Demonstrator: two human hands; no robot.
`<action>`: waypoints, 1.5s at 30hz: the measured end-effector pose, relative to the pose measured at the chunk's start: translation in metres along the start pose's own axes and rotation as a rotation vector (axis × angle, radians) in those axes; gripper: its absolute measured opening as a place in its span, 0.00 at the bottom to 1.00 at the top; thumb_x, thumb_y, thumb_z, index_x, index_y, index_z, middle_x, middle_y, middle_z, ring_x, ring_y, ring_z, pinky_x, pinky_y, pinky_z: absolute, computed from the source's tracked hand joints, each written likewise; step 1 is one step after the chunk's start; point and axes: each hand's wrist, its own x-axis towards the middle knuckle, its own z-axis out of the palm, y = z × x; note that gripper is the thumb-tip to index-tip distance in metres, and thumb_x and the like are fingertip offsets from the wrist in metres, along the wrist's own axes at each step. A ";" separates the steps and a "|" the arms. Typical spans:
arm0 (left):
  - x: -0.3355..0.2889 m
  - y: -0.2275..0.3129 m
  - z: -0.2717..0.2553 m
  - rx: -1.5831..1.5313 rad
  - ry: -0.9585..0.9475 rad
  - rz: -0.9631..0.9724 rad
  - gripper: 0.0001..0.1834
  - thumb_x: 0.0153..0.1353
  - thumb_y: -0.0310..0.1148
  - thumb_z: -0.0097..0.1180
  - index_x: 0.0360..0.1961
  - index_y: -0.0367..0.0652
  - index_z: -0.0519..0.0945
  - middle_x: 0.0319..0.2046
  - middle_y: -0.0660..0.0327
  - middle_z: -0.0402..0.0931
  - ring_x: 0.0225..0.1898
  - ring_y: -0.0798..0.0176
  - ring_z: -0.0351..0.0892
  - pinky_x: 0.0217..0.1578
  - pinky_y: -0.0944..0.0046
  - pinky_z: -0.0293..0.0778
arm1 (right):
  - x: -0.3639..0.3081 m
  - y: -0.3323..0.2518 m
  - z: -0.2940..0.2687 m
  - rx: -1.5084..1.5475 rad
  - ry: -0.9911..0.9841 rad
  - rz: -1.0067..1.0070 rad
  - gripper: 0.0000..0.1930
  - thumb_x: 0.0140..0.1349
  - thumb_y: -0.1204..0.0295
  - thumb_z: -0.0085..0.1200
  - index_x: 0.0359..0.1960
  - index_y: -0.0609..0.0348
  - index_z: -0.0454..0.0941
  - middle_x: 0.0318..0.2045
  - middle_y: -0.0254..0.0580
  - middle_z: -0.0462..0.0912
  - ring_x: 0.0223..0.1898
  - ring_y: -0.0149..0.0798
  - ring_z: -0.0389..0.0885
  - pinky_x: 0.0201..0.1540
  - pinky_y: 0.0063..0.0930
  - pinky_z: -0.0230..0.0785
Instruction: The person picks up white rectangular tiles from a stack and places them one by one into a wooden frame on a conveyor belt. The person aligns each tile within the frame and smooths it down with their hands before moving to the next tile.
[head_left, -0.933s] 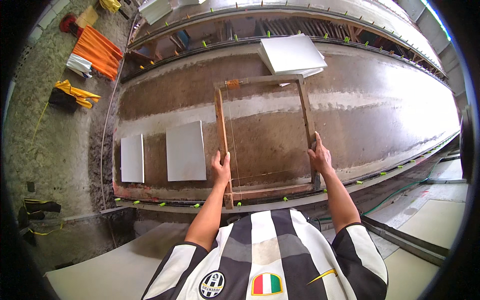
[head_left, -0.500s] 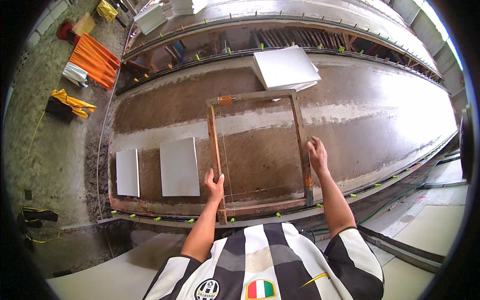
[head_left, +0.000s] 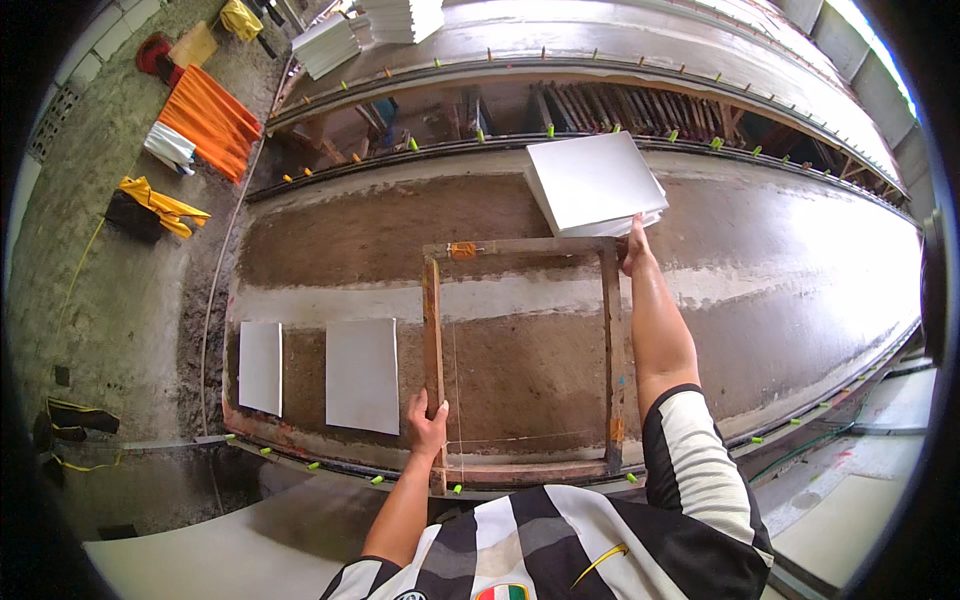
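A rectangular wooden frame [head_left: 614, 345], with thin strings along its left and near sides, lies on the long, brown-stained table [head_left: 530, 350]. My left hand [head_left: 427, 428] is closed round the near part of its left bar, thumb on the inner side. My right hand [head_left: 635, 248] reaches to the frame's far right corner, fingers stretched out to the near edge of a stack of white sheets [head_left: 595, 180]. Whether the fingertips press on a sheet is hard to see. Left of the frame, two separate white sheets lie flat: a larger one [head_left: 362, 375] and a narrower-looking one [head_left: 261, 368].
Green clips [head_left: 458, 489] line the table's edges. Beyond stands another long table [head_left: 560, 40] bearing white stacks [head_left: 325, 45], with dark slats [head_left: 630, 108] beneath. Orange cloth [head_left: 210, 120] and a yellow-and-black garment [head_left: 160, 205] lie on the floor at left.
My right hand has moved away from me, from beside the frame's right bar to its far corner by the stack. My left hand stays on the left bar. The whole view has shifted slightly.
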 end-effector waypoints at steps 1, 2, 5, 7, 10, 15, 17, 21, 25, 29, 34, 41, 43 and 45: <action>-0.001 0.001 0.002 0.021 0.031 0.035 0.19 0.57 0.32 0.64 0.47 0.34 0.79 0.35 0.50 0.73 0.37 0.46 0.76 0.37 0.51 0.73 | 0.000 -0.002 0.001 0.024 -0.050 -0.026 0.53 0.56 0.18 0.30 0.60 0.55 0.75 0.47 0.46 0.85 0.47 0.44 0.82 0.48 0.46 0.75; -0.001 0.001 0.003 0.031 0.014 0.002 0.19 0.56 0.32 0.64 0.47 0.33 0.79 0.35 0.49 0.73 0.37 0.45 0.76 0.38 0.51 0.73 | -0.001 -0.003 0.003 0.049 -0.098 -0.053 0.53 0.56 0.18 0.31 0.59 0.56 0.75 0.47 0.46 0.85 0.48 0.45 0.82 0.46 0.46 0.76; 0.000 0.013 -0.003 0.016 -0.062 -0.130 0.21 0.56 0.33 0.65 0.48 0.31 0.78 0.37 0.48 0.74 0.39 0.43 0.77 0.41 0.50 0.73 | -0.014 0.002 0.004 0.098 -0.160 -0.049 0.52 0.56 0.20 0.36 0.66 0.52 0.68 0.58 0.49 0.77 0.53 0.50 0.78 0.48 0.52 0.74; 0.008 0.027 -0.009 -0.047 -0.140 -0.246 0.23 0.56 0.33 0.65 0.49 0.29 0.78 0.38 0.47 0.75 0.41 0.41 0.77 0.43 0.49 0.73 | -0.018 0.013 0.009 0.117 -0.128 -0.062 0.55 0.57 0.20 0.38 0.75 0.49 0.57 0.68 0.47 0.68 0.64 0.52 0.70 0.59 0.58 0.66; 0.005 0.016 -0.005 0.044 -0.075 -0.125 0.24 0.56 0.33 0.65 0.51 0.29 0.78 0.39 0.46 0.75 0.42 0.41 0.77 0.42 0.49 0.73 | -0.024 0.003 0.017 0.180 -0.148 0.016 0.51 0.56 0.22 0.43 0.73 0.43 0.62 0.63 0.50 0.75 0.59 0.53 0.74 0.54 0.59 0.71; 0.003 0.006 -0.003 -0.013 -0.111 -0.180 0.26 0.56 0.33 0.66 0.53 0.27 0.77 0.41 0.45 0.75 0.44 0.39 0.77 0.45 0.49 0.74 | -0.029 -0.004 0.029 0.105 -0.291 -0.030 0.54 0.60 0.23 0.37 0.77 0.50 0.52 0.74 0.48 0.60 0.71 0.51 0.63 0.68 0.59 0.56; -0.003 0.002 0.000 0.042 -0.072 -0.206 0.27 0.55 0.32 0.66 0.55 0.27 0.77 0.42 0.45 0.75 0.45 0.40 0.77 0.47 0.49 0.74 | -0.044 -0.009 0.044 0.073 -0.316 0.004 0.53 0.61 0.24 0.37 0.77 0.52 0.52 0.74 0.49 0.59 0.71 0.51 0.63 0.69 0.56 0.56; 0.006 0.004 0.000 0.028 -0.152 -0.206 0.30 0.57 0.33 0.66 0.58 0.28 0.76 0.44 0.44 0.75 0.48 0.40 0.77 0.49 0.51 0.74 | -0.007 0.004 0.020 -0.104 -0.038 -0.098 0.49 0.64 0.29 0.44 0.73 0.57 0.61 0.69 0.53 0.67 0.68 0.50 0.67 0.67 0.50 0.61; -0.008 -0.007 0.006 0.029 -0.142 -0.190 0.30 0.58 0.32 0.65 0.59 0.28 0.75 0.44 0.44 0.75 0.48 0.41 0.77 0.49 0.50 0.74 | -0.069 0.031 0.008 -0.562 0.178 -0.465 0.39 0.66 0.38 0.52 0.62 0.63 0.74 0.55 0.58 0.81 0.58 0.52 0.78 0.60 0.45 0.69; 0.001 0.004 0.009 -0.018 -0.159 -0.158 0.31 0.58 0.32 0.64 0.61 0.28 0.73 0.40 0.44 0.74 0.45 0.42 0.77 0.48 0.50 0.73 | -0.150 0.095 -0.044 -0.932 0.264 -0.655 0.32 0.67 0.46 0.56 0.57 0.65 0.75 0.44 0.60 0.84 0.45 0.53 0.85 0.51 0.42 0.75; -0.001 0.000 0.013 0.039 -0.133 -0.064 0.30 0.59 0.33 0.65 0.59 0.25 0.74 0.38 0.46 0.73 0.43 0.43 0.76 0.45 0.50 0.73 | -0.225 0.160 -0.091 -0.971 0.215 -0.544 0.31 0.65 0.48 0.60 0.57 0.64 0.75 0.42 0.58 0.85 0.46 0.55 0.84 0.50 0.42 0.75; -0.002 -0.001 0.007 0.043 -0.239 -0.131 0.35 0.68 0.44 0.60 0.68 0.31 0.68 0.44 0.51 0.73 0.45 0.52 0.78 0.45 0.53 0.74 | -0.281 0.189 -0.098 -1.191 0.235 -0.588 0.34 0.64 0.49 0.59 0.64 0.59 0.67 0.55 0.60 0.79 0.56 0.60 0.78 0.56 0.48 0.71; -0.001 -0.002 0.009 0.027 -0.254 -0.151 0.37 0.68 0.45 0.60 0.68 0.28 0.67 0.47 0.47 0.75 0.50 0.48 0.77 0.50 0.52 0.73 | -0.285 0.191 -0.100 -1.208 0.251 -0.595 0.33 0.65 0.50 0.58 0.64 0.58 0.67 0.55 0.60 0.79 0.56 0.61 0.77 0.57 0.48 0.71; -0.001 0.000 0.010 0.025 -0.250 -0.105 0.37 0.69 0.45 0.59 0.69 0.29 0.66 0.46 0.49 0.73 0.48 0.48 0.77 0.48 0.51 0.74 | -0.281 0.198 -0.106 -1.189 0.259 -0.621 0.31 0.66 0.51 0.57 0.64 0.57 0.67 0.55 0.59 0.79 0.57 0.61 0.77 0.58 0.48 0.70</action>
